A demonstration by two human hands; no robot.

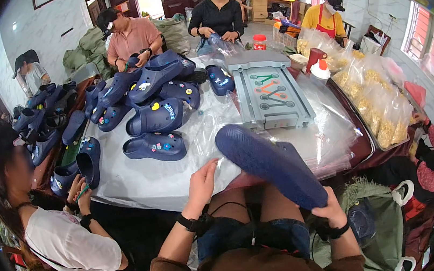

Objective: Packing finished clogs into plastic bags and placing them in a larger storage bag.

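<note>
A navy clog [269,164] is tilted over the table's near edge, its sole turned up toward me. My right hand [332,209] is closed around one end of it. Beside the other end, my left hand [203,183] has its fingertips pressed together at the edge of a clear plastic bag [207,136]; the grip itself is hard to make out. Just beyond lie a navy clog with small charms [154,147] and another clog with a yellow charm [155,117]. More navy clogs [159,80] are piled behind them.
A grey plastic box lid [272,99] lies on the table, with clear bags [328,132] to its right. A tray of filled bags [376,110] stands farther right. A co-worker [67,240] sits close on my left. A green sack [382,223] stands by my right side.
</note>
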